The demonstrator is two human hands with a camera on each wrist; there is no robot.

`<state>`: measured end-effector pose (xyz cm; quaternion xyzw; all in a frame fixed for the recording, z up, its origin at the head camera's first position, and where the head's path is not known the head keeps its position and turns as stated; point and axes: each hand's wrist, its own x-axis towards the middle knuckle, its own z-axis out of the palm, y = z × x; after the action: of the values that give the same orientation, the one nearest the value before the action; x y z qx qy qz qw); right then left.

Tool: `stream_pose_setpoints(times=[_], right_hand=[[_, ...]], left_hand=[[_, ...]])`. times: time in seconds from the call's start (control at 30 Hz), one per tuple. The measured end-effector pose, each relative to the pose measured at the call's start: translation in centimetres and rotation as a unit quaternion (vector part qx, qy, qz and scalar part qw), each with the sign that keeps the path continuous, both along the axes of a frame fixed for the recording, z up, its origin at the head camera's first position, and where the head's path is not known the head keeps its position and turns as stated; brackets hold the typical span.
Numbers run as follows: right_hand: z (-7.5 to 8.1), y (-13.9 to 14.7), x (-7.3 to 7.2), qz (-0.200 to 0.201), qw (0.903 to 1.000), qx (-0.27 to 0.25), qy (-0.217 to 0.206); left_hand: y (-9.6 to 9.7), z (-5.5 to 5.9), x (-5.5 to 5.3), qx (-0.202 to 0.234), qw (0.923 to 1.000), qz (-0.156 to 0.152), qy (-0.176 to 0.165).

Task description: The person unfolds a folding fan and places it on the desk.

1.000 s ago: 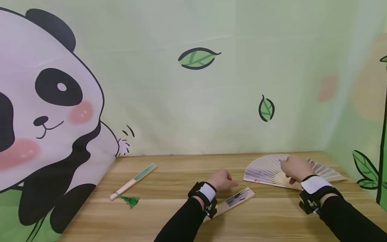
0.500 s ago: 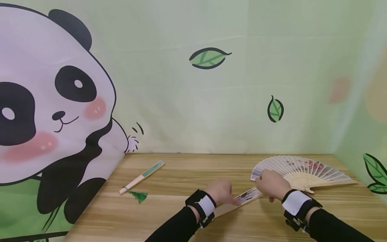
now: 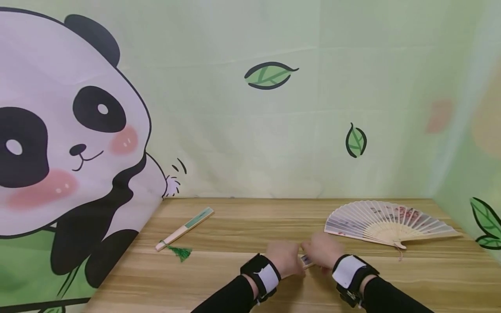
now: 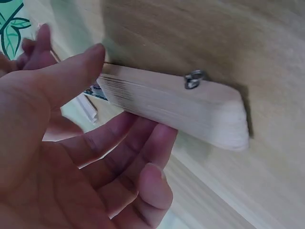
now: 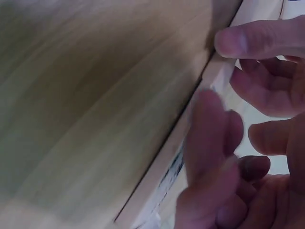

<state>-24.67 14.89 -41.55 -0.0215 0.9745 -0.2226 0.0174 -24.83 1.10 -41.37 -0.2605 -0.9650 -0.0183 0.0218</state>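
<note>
A folded folding fan of pale wood, with a small metal rivet at its rounded end, lies close to the tabletop. My left hand holds it, thumb on one side and fingers along the other in the left wrist view. Beside it, my right hand has thumb and curled fingers at the same fan, blurred in the right wrist view. From the head view the two hands cover most of this fan; just a strip of its dark picture shows between them.
At the right, a spread folding fan with flower pictures lies flat. On the left lies another folded fan with a green tassel. A panda-printed backdrop stands behind the wooden table.
My right hand has come left from the spread fan to the folded fan beside my left hand. The left hand has lowered onto the folded fan. The head view has shifted slightly.
</note>
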Motion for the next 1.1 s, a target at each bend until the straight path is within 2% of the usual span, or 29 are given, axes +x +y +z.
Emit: stream_pose_setpoints(times=[0.23,0.4,0.63,0.77,0.9,1.0,1.1], right_hand=[[-1.3,-1.2,-0.3,-0.014,0.9964,0.075,0.038],[-1.5,-1.8,-0.1,-0.009,0.9915,0.106,0.074],[-1.6,-2.5,0.0,-0.016,0.9876,0.134,0.081],[-2.1,-2.8,-0.3,-0.037,0.9884,0.122,0.083],[-2.3,-3.1,-0.4,-0.072,0.9905,0.08,0.086],[-2.2,-3.3,-0.6,-0.095,0.9897,0.037,0.101],[-2.0,-3.4,-0.9,-0.113,0.9879,-0.004,0.107]], left_hand=[[-0.6,0.1,0.3,-0.006,0.998,-0.05,0.037],[-1.0,0.3,0.3,0.019,0.9954,-0.084,0.044],[-1.0,-1.0,-0.8,0.03,0.9937,-0.102,0.036],[-1.0,-1.4,-1.0,0.035,0.9934,-0.103,0.038],[-1.5,-1.2,-1.2,0.069,0.9905,-0.116,0.026],[-2.0,-0.8,-1.4,0.104,0.9869,-0.123,0.003],[-2.4,-0.3,-1.7,0.124,0.9856,-0.114,-0.017]])
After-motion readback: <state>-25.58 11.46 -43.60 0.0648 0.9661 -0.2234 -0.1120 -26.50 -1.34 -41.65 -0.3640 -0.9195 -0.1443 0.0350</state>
